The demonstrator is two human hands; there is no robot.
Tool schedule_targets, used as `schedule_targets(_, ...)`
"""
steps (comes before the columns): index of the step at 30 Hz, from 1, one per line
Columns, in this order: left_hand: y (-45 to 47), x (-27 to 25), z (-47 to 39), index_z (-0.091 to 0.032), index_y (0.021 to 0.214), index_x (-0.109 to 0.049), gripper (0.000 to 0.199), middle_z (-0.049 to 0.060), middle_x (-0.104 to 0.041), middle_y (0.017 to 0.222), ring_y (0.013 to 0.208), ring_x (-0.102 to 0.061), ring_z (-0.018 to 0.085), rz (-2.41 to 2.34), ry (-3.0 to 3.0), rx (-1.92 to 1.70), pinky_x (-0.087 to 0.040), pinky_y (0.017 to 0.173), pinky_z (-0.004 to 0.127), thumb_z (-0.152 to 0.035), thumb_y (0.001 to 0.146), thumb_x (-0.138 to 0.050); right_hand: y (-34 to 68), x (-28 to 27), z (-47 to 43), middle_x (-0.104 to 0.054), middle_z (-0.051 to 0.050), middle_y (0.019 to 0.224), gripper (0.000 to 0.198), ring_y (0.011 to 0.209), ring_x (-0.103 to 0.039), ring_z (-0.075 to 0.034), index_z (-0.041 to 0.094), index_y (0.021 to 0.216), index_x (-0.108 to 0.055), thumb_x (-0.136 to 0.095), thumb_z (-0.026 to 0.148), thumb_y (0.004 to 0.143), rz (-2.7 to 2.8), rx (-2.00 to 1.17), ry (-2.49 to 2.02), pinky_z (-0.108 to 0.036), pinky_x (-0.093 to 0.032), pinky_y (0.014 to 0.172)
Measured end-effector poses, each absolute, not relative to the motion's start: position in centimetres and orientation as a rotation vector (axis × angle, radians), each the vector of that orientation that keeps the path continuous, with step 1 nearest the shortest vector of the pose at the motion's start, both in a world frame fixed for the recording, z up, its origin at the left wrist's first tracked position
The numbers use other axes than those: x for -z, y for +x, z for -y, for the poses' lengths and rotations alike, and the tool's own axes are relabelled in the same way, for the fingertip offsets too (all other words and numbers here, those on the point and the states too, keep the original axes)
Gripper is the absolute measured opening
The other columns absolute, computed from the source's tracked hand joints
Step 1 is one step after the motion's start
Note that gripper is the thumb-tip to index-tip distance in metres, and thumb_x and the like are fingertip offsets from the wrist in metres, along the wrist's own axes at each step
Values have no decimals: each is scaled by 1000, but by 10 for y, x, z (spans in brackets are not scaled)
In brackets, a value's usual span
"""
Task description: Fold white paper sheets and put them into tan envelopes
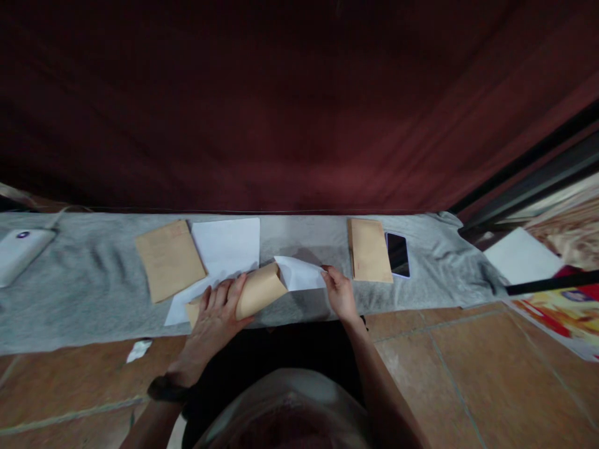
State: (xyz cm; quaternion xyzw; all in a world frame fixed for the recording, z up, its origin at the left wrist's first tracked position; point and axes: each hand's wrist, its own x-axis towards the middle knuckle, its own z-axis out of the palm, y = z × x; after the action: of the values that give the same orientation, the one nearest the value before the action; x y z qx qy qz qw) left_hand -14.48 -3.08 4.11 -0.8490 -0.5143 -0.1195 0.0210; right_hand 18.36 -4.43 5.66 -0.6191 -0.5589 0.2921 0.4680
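My left hand [219, 312] grips a brown paper envelope [259, 290], its fingers across the top and the thumb along the near edge. The envelope's right end gapes a little. A folded white paper [299, 274] sticks out of that end, its other part hidden inside. At its right edge, my right hand [340, 292] pinches the paper between thumb and fingers. White sheets [229, 243] lie behind and beneath my left hand. Left of them rests another brown envelope [169, 260], partly overlapping the sheets.
Grey cloth [299, 234] covers the long, low surface. To the right lie stacked brown envelopes [372, 249] beside a phone [397, 254]. A white device with a cable [23, 249] sits far left. A dark red panel [299, 125] rises behind; a scrap [139, 350] lies on the tiled floor.
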Motion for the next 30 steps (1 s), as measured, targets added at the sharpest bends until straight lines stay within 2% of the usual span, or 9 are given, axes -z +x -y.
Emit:
schedule_targets(4, -144, -42, 31, -15, 161, -21, 97, 22, -53, 141, 132, -51, 40, 1574, -2632, 354, -32, 115, 60, -49, 84, -70, 199, -60, 43, -76, -5, 99, 28, 93, -70, -22, 25, 102, -73, -47, 37, 99, 1523, -778, -1526, -30, -52, 81)
schedule_targets(7, -142, -44, 32, -16, 161, -21, 95, 23, -51, 144, 135, -48, 40, 1534, -2643, 354, -30, 116, 60, -49, 85, -69, 208, -62, 41, -74, -3, 87, 25, 82, -69, -20, 24, 99, -71, -49, 35, 98, 1592, -802, -1581, -28, -50, 73)
schedule_targets(11, -140, -47, 32, -18, 160, -22, 95, 23, -49, 146, 139, -45, 41, 1480, -2668, 379, -26, 118, 61, -47, 84, -70, 206, -60, 38, -67, 0, 71, 18, 70, -64, -18, 22, 86, -67, -53, 29, 95, 1592, -780, -1687, -26, -45, 64)
schedule_targets(14, -137, -50, 32, -17, 160, -24, 96, 23, -49, 146, 140, -44, 41, 1465, -2700, 386, -25, 119, 62, -47, 82, -72, 190, -54, 37, -67, -1, 72, 17, 70, -63, -18, 22, 82, -66, -54, 25, 93, 1570, -796, -1672, -26, -45, 64)
schedule_targets(19, -124, -50, 33, -16, 159, -23, 104, 23, -50, 145, 138, -45, 42, 1484, -2754, 391, -25, 118, 63, -47, 75, -77, 146, -41, 42, -66, 1, 69, 25, 66, -62, -16, 23, 78, -65, -50, 30, 98, 1524, -857, -1617, -25, -44, 62)
schedule_targets(21, -120, -48, 34, -16, 158, -25, 103, 23, -50, 145, 138, -46, 42, 1479, -2766, 405, -24, 119, 63, -47, 74, -77, 132, -37, 43, -67, 0, 72, 28, 71, -63, -17, 24, 78, -65, -47, 28, 99, 1533, -826, -1614, -26, -45, 66)
schedule_targets(25, -117, -45, 34, -16, 156, -27, 100, 24, -50, 146, 138, -46, 42, 1459, -2778, 416, -22, 120, 62, -45, 74, -76, 121, -33, 44, -69, -6, 82, 30, 94, -62, -23, 23, 72, -66, -50, 21, 97, 1663, -676, -1661, -35, -45, 89)
schedule_targets(30, -117, -46, 34, -16, 158, -25, 102, 23, -50, 146, 139, -46, 42, 1437, -2799, 407, -21, 120, 62, -43, 74, -77, 122, -27, 43, -69, -11, 97, 27, 103, -59, -26, 21, 70, -68, -56, 19, 95, 1692, -634, -1758, -42, -44, 96)
